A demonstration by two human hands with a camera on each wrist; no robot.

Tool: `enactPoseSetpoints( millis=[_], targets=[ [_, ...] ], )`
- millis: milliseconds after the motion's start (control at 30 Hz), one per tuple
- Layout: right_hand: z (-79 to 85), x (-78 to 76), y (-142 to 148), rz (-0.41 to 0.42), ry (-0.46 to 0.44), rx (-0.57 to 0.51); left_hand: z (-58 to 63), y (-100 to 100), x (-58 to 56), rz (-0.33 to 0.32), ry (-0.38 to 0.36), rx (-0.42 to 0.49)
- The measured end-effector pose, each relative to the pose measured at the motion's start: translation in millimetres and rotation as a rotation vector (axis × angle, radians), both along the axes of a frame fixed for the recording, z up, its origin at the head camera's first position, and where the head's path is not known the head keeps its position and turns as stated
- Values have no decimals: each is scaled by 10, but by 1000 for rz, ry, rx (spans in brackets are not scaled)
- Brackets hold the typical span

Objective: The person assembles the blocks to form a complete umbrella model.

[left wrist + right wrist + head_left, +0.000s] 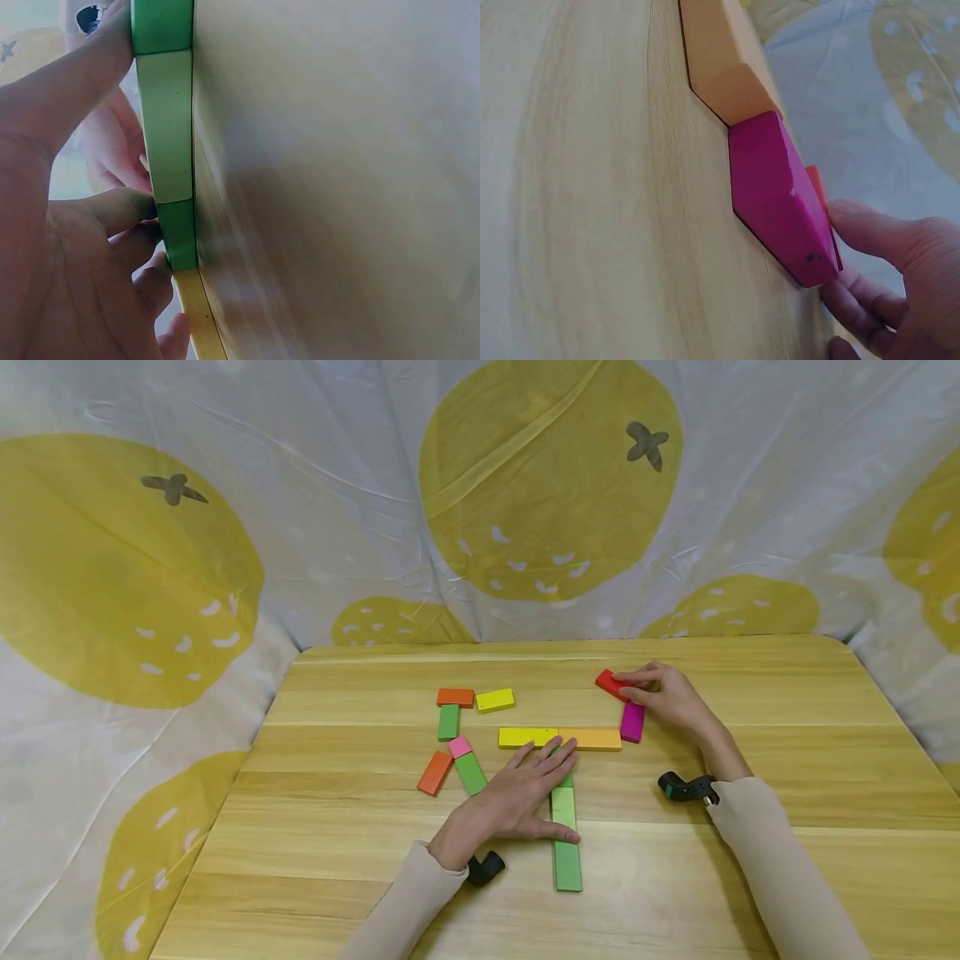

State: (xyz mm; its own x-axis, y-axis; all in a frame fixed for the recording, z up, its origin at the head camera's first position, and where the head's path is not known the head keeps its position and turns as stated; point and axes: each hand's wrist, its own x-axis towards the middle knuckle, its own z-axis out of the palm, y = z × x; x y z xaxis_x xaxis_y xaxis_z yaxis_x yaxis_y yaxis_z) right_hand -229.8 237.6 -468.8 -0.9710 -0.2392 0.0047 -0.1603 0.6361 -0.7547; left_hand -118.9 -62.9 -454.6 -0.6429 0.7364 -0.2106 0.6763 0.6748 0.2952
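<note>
The left hand [517, 797], fingers spread, touches a column of green blocks [564, 806] running from a yellow block [517, 737] and a light orange block [596, 740] toward the near edge of the desk [787, 718]. The right hand [667, 697] pinches a red block [609, 682] between thumb and fingers near the desk's far edge, just beyond a purple block [632, 724].

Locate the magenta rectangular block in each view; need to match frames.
Head: magenta rectangular block right of centre, below the middle height, just under the right hand.
Left wrist: not in it.
Right wrist: just right of centre, around mid-height, left of the fingers.
Shared landmark: light-orange rectangular block, its end beside the magenta one in the head and right wrist views.
</note>
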Motion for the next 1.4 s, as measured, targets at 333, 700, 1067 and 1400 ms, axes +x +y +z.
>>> enactPoseSetpoints(
  millis=[333, 700, 1067, 1400],
  targets=[
    [-60, 12, 79, 23, -12, -27, 2, 2, 4, 0, 1, 5],
    [-60, 44, 119, 5, -43, -28, 5, 1, 8, 5, -6, 9],
    [-57, 64, 130, 18, -42, -42, -14, 5, 6, 4, 12, 0],
    [-1, 148, 251, 29, -60, -25, -10, -1, 4, 1, 6, 6]
  ],
)
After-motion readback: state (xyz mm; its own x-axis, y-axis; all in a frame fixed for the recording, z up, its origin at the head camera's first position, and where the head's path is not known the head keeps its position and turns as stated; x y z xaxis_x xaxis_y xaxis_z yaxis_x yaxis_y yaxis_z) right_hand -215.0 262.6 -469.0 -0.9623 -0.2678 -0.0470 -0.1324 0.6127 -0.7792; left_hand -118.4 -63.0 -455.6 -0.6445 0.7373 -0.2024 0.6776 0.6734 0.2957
